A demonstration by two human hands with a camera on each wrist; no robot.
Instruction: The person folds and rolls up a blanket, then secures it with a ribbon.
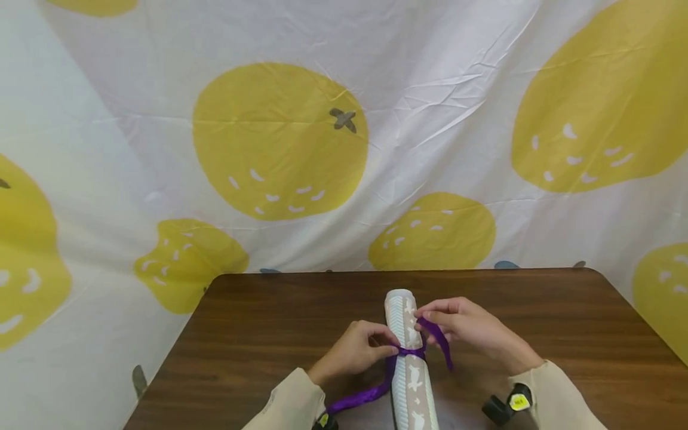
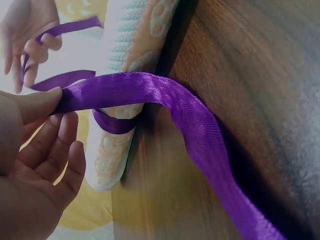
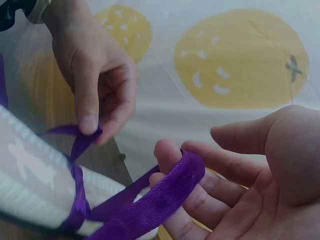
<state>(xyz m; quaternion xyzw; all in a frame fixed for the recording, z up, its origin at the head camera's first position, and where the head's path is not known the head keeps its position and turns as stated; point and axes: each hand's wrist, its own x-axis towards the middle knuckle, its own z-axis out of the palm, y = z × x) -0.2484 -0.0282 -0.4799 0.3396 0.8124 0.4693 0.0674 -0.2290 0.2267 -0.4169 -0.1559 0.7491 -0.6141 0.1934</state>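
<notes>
A rolled-up mat [image 1: 417,388], white and beige with pale animal shapes, lies lengthwise on the table. A purple ribbon [image 2: 192,127] goes round its middle, where the two ends cross. On the mat's left side my left hand [image 1: 355,351] pinches one length of ribbon between thumb and forefinger; its long tail trails down towards the sleeve. Across the mat, the fingers of my right hand [image 1: 475,327] hold the other end. In the right wrist view that ribbon end [image 3: 157,207] loops over the curled fingers, with the thumb standing apart from it.
The dark wooden table [image 1: 258,334] ends just beyond the mat's far tip. Behind it hangs a white cloth [image 1: 430,125] printed with yellow fruit. A black strap device [image 1: 507,405] sits at the right cuff.
</notes>
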